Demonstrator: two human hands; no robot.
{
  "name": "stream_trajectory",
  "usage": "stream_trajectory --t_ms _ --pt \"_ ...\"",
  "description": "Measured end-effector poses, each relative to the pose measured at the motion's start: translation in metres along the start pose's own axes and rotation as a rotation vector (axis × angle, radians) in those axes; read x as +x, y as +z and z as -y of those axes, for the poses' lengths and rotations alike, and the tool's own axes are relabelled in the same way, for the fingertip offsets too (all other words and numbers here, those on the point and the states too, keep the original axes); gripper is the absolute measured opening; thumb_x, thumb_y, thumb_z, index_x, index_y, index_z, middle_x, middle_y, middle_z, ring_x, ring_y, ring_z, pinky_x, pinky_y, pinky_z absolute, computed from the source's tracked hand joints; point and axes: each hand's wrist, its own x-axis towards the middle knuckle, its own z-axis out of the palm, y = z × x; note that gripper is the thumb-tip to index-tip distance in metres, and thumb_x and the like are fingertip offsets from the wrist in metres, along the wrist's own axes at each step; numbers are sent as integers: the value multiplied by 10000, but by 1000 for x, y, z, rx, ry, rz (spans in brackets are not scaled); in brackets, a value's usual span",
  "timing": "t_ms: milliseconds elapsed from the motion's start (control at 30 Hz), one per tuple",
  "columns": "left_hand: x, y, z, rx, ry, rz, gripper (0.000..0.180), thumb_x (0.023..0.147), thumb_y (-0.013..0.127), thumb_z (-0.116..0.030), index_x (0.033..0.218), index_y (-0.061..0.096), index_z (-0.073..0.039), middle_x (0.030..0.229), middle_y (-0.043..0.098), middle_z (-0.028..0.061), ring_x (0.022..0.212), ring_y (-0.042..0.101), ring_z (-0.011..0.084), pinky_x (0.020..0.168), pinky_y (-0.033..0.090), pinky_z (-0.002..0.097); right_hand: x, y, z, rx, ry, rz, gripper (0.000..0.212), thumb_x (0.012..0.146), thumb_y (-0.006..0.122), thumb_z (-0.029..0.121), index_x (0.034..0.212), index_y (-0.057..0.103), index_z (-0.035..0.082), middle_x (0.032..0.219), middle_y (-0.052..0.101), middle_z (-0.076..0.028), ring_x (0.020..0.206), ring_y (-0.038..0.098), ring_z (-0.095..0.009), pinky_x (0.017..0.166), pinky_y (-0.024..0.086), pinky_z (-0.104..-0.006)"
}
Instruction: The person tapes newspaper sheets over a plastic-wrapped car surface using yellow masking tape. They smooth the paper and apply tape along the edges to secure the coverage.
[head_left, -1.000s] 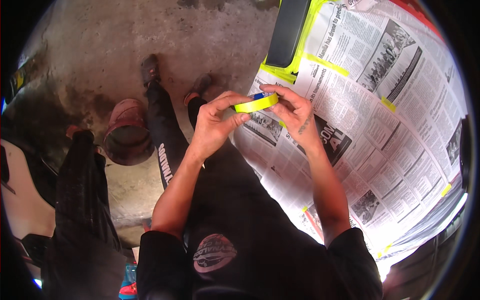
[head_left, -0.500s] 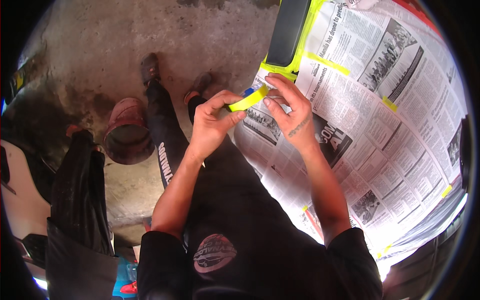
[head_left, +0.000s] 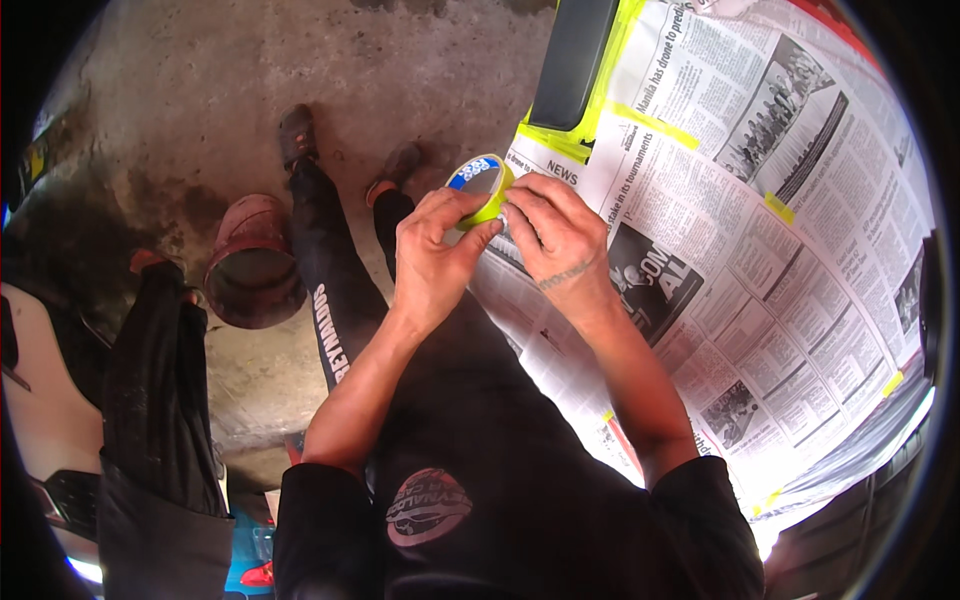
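Left hand [head_left: 435, 240] pinched yellow tape roll [head_left: 489, 209] at its fingertips; right hand [head_left: 560, 232], fingers bunched, hold unclear, met roll's near edge, seemingly picking tape loose; peeling likely needed steady left pinch.

One roll of yellow tape [head_left: 488, 208], two bare hands: a left hand [head_left: 430, 240] and a right hand [head_left: 560, 240].
Also countable are two dark shoes [head_left: 297, 135] on the wearer's feet, two short black sleeves [head_left: 325, 520], one round shirt emblem [head_left: 430, 507], one reddish bucket [head_left: 250, 215] and one co-worker [head_left: 160, 370], seen in part; one black panel [head_left: 575, 65], one longer yellow strip [head_left: 655, 128] crossing the paper just below it, and at least three short yellow tape pieces [head_left: 779, 208] farther over; at least two printed photographs [head_left: 785, 120]; several newspaper sheets [head_left: 830, 270], overlapping, so their exact number cannot be told.
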Motion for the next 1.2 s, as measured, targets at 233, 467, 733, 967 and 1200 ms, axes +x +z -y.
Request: stream_trajectory --t_ms 233,467,733,967,1200 --pt "-2 1 0 -46 -76 -7 277 815 816 -10 1077 749 50 953 716 155 889 700 279 816 544 346 -1 -3 -4 6 -30 65 184 847 757 13 1027 731 -12 1085 713 -156 961 712 -343 833 588 -420" --pt "-1 2 1 -16 -106 -15 261 823 813 -15 1066 742 50 976 722 167 891 712 279 832 549 341 5 4 -9 4 -62 76 186 824 778 -35 1005 738 -30 1053 725 -129 931 736 -308 801 609 -375" --pt "-2 1 9 -52 -166 25 245 870 796 -52 1093 748 36 913 665 80 850 627 165 794 501 296 1 9 -19 148 36 129 117 878 722 22 984 682 -6 1019 703 -139 873 703 -344 755 567 -421" --pt "-3 -3 29 -70 -155 160 249 864 784 -31 1105 754 21 982 717 98 938 688 210 845 527 320 -3 11 -23 263 198 173 131 811 718 -96 904 660 -23 949 689 -121 836 701 -259 764 568 -348" --pt "3 -19 81 -900 -317 403 277 929 725 19 1206 739 14 1127 703 29 1091 632 139 985 471 280 -10 -21 -30 757 549 304 144 959 652 41 1069 709 -33 1136 698 -86 1012 644 -154 846 521 -308"
